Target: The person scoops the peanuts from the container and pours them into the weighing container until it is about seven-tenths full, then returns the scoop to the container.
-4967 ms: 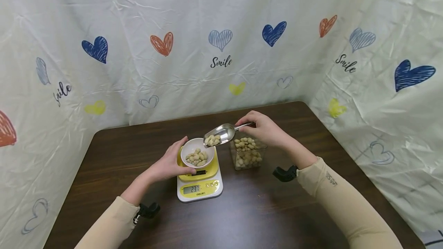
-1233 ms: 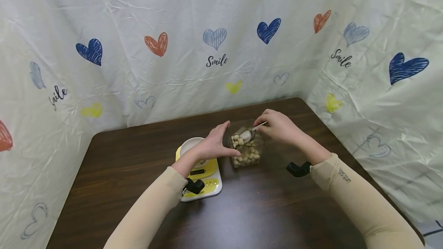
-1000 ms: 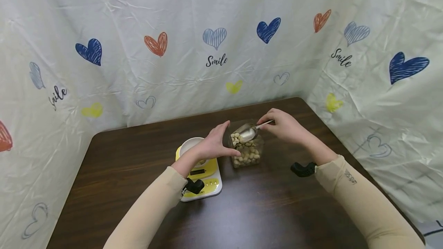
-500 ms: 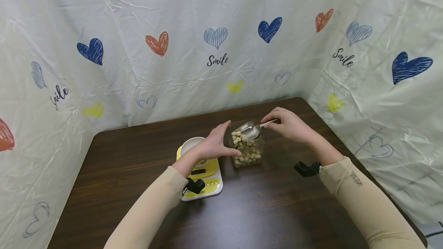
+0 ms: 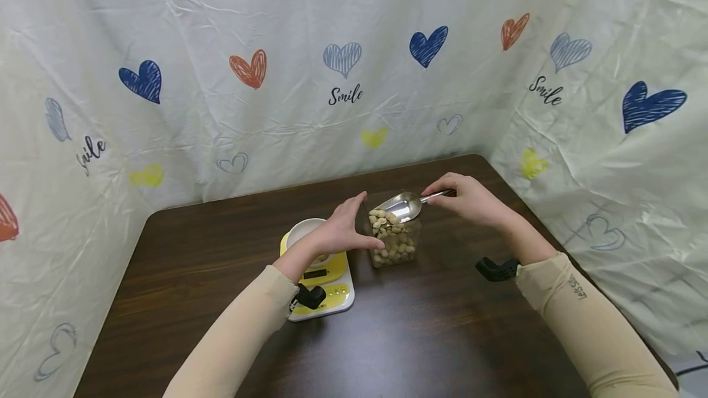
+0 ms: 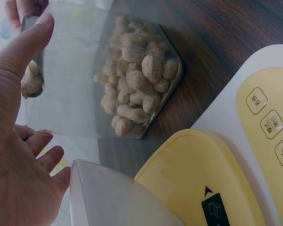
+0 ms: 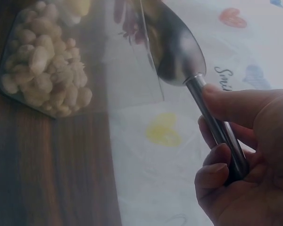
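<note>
My left hand (image 5: 343, 229) holds a clear plastic container (image 6: 70, 103) at its left side, thumb against the near wall and fingers toward the far side. Peanuts (image 6: 132, 84) in their shells fill its lower part. The handle of a shiny metal scoop (image 5: 406, 206) is pinched in my right hand (image 5: 464, 201), thumb on top and fingers underneath. The scoop's bowl is at the container's mouth, tilted down to the left, with several peanuts at its front end. A white bowl (image 5: 301, 229) sits on a yellow-and-white kitchen scale (image 5: 326, 309), partly hidden behind my left hand and wrist.
Everything stands on a dark wooden table (image 5: 409, 336). A pale curtain (image 5: 287, 11) printed with hearts hangs behind the table and along its sides. The left wrist camera (image 5: 311, 297) overlaps the scale's display.
Five seconds ago the loaded scoop was over the bowl, which my left hand held. Since then my left hand moved to the container. Lately the scoop has risen and drawn right with peanuts.
</note>
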Tool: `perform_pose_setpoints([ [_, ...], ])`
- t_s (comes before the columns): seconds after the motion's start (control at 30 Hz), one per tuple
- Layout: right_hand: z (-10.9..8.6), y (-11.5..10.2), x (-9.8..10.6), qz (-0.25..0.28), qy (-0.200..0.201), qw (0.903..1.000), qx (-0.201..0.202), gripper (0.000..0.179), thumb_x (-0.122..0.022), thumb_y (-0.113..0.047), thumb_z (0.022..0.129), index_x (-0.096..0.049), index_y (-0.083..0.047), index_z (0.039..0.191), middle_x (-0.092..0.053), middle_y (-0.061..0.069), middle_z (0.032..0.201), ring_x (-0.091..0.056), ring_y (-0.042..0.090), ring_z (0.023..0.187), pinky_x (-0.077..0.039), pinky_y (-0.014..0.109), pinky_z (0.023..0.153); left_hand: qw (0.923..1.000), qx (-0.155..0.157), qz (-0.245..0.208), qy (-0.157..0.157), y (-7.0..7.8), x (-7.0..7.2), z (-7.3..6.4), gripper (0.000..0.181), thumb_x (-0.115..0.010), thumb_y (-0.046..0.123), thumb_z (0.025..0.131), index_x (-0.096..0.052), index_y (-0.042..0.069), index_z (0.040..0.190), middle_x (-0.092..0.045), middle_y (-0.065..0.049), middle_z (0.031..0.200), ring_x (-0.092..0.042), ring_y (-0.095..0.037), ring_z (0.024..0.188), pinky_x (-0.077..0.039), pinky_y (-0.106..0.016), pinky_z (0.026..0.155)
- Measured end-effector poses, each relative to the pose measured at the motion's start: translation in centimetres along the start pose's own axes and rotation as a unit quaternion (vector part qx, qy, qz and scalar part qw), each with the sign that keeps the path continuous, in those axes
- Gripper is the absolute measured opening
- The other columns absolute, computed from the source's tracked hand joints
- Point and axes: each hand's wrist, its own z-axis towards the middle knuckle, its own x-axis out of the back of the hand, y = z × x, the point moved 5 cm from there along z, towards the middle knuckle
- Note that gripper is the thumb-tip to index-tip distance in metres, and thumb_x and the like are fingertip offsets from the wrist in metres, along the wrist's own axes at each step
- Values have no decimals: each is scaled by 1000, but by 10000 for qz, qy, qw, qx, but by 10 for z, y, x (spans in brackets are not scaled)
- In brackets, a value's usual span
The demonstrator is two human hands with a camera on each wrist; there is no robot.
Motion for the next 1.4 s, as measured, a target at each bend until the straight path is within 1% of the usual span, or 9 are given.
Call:
perform_pose_setpoints([
  [0.23, 0, 1, -3, 262, -85, 9996, 5, 20, -71, -27, 99, -78, -16, 115, -67, 3, 116, -58, 19, 105, -48, 33, 84, 10000, -33, -78, 4, 2, 3, -1, 122, -84, 57, 80, -7, 16, 166, -20, -5, 168, -16, -27, 154, -24, -47, 120],
  [0.43, -2, 3, -5, 196, -43, 9998, -46, 21, -72, -29, 98, -78, -17, 115, -68, 2, 115, -60, 18, 104, -50, 33, 83, 9998, 4, -174, -81, 2, 1, -4, 123, -83, 58, 80, -6, 18, 166, -17, -4, 169, -14, -27, 155, -24, -48, 120],
  [0.63, -4, 5, -3, 196, -34, 9998, -86, 25, -71, -31, 99, -76, -16, 118, -67, 2, 117, -61, 19, 106, -50, 35, 83, 9998, 50, -199, -36, 1, 1, -6, 123, -83, 58, 80, -4, 19, 166, -16, -3, 170, -12, -27, 155, -23, -48, 120],
  [0.77, -5, 6, -2, 231, -32, 9996, -169, 25, -71, -32, 99, -76, -16, 119, -67, 3, 118, -61, 19, 107, -49, 34, 84, 9998, 67, -198, -55, -1, 0, -6, 124, -82, 59, 80, -3, 19, 166, -14, -3, 170, -11, -27, 155, -22, -48, 120],
  [0.93, -8, 5, 4, 190, 10, 9995, -254, 24, -70, -33, 100, -76, -19, 118, -66, 2, 119, -59, 19, 108, -49, 38, 86, 9997, 7, -219, -52, 2, 0, -4, 124, -83, 59, 79, -4, 19, 166, -15, -4, 170, -12, -27, 155, -23, -48, 120],
  [1.07, -9, 8, 9, 143, 54, 9996, -255, 26, -69, -36, 100, -76, -20, 119, -65, 1, 120, -57, 19, 109, -48, 41, 88, 9998, -12, -197, -50, 2, 1, -3, 125, -83, 59, 79, -4, 18, 166, -15, -4, 170, -12, -28, 155, -23, -49, 120],
  [1.23, -10, 13, 13, 97, 135, 9996, -233, 26, -68, -37, 101, -75, -20, 119, -66, 1, 119, -58, 19, 108, -48, 40, 88, 9998, -51, -204, 4, 1, 1, -2, 125, -84, 58, 79, -4, 17, 166, -17, -5, 169, -14, -28, 155, -24, -49, 120],
  [1.3, -11, 14, 13, 127, 186, 9994, -268, 25, -68, -35, 101, -76, -21, 119, -67, 0, 119, -59, 18, 108, -49, 38, 87, 9997, -42, -249, -6, 0, 0, -2, 126, -84, 58, 79, -3, 17, 166, -16, -5, 170, -13, -27, 155, -23, -49, 120],
  [1.4, -11, 11, 12, 216, 265, 9990, -280, 23, -69, -33, 100, -76, -20, 118, -68, 0, 118, -60, 18, 108, -49, 36, 87, 9992, 28, -389, -70, 0, 0, -4, 129, -84, 59, 78, 3, 21, 166, -8, -5, 171, -8, -25, 156, -20, -49, 121],
])
